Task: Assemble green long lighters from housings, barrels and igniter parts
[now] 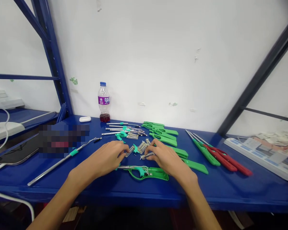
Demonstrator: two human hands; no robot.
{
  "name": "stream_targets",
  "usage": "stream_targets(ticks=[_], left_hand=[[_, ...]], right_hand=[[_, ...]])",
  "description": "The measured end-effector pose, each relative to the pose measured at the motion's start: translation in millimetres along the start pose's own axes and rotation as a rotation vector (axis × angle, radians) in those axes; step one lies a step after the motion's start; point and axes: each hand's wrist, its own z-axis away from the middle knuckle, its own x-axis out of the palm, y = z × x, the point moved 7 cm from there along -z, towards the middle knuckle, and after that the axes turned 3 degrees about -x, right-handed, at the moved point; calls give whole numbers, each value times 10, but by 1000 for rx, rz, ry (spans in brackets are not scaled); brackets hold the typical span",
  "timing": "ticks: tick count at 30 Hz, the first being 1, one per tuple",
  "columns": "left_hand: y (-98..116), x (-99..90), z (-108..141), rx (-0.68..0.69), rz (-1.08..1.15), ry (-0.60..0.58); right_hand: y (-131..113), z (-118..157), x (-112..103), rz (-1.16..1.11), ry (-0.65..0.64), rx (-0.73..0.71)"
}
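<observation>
A clear bottle (104,108) with a blue cap (103,84) and purple label (103,100) stands upright near the white wall (158,64), some dark red drink (105,118) at its bottom. Just left of it lies a small white case (84,119). A dark phone (15,151) lies flat at the left of the blue bench (230,187). A white power strip (260,159) sits at the far right, beyond the red and green pieces' side, near a dark post (256,76).

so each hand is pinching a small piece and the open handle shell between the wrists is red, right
Not red: the head view shows that open handle shell is green. The left hand and right hand each pinch a small piece.
</observation>
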Motion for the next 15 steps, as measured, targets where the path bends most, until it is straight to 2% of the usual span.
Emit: stream_targets(ticks=[9,15], left_hand=[[-8,23,-112,49,-3,70],[190,-19,-79,130,48,109]], right_hand=[[-42,6,-44,-103,22,-98],[-61,19,-142,-170,76,-143]])
